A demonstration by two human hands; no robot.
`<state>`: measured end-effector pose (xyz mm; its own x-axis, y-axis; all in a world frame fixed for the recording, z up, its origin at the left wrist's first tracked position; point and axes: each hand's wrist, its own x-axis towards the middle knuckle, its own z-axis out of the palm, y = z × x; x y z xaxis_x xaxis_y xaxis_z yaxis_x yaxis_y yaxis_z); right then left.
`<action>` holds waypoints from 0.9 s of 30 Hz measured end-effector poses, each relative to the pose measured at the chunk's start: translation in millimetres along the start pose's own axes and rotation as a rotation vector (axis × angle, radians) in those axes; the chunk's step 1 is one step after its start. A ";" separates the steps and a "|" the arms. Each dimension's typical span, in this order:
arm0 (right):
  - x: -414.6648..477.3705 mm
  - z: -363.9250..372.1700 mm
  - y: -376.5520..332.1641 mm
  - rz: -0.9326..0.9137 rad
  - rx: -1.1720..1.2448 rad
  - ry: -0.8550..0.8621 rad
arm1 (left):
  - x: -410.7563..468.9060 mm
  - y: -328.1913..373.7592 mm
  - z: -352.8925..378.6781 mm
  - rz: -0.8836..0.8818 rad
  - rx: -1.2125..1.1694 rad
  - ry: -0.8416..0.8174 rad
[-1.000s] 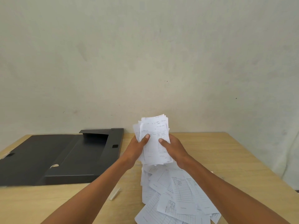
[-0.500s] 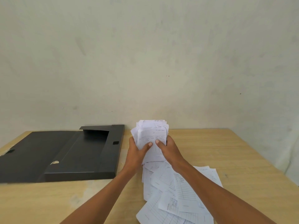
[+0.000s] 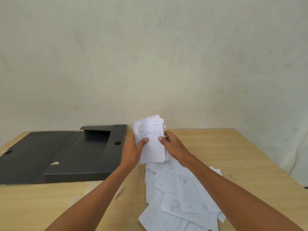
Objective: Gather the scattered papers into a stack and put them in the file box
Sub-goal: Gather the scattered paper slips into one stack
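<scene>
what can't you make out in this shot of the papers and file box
Head view only:
- Print on the held stack: too blurred to read.
- Loose papers on the table: cut off by the bottom edge, count unknown.
- File box: left end cut off.
- Left hand and right hand: fingers hidden behind the stack.

Soft, even light left only faint shadows; the held papers (image 3: 150, 139) were motion-blurred, and wide-angle distortion bent the edges.

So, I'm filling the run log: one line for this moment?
both hands grip paper stack upright | loose papers on table | file box open
</scene>
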<state>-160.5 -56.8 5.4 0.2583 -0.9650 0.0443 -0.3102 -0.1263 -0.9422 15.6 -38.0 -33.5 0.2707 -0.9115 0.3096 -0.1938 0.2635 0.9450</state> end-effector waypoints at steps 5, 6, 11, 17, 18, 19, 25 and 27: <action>-6.3 -61.3 7.2 0.107 -0.477 -0.091 | 19.1 -4.8 -41.2 -0.106 -0.097 0.004; -11.3 -76.0 11.3 0.153 -0.647 -0.122 | 21.6 -3.3 -48.4 -0.140 -0.113 -0.024; -49.1 -111.2 14.9 0.747 -1.008 -0.265 | 19.8 2.9 -62.9 -0.483 0.028 -0.495; -55.6 -81.4 34.8 0.619 -0.809 -0.119 | 15.9 3.0 -24.8 -0.688 0.128 -0.541; -53.1 -73.3 38.1 0.574 -0.759 -0.085 | 15.4 3.4 -20.0 -0.697 0.107 -0.538; -49.9 -65.4 40.7 0.546 -0.726 -0.060 | 14.1 2.7 -16.5 -0.705 0.084 -0.525; -34.3 -40.9 53.1 0.400 -0.747 0.016 | 5.0 1.8 -20.5 -0.766 -0.170 -0.477; -29.6 -40.5 56.2 0.402 -0.669 0.025 | 4.8 2.4 -28.7 -0.824 -0.293 -0.444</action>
<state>-222.7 -44.7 -35.4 -0.0095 -0.9700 -0.2431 -0.8633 0.1306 -0.4874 43.5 -32.7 -26.7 -0.1749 -0.8653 -0.4698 0.1550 -0.4954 0.8547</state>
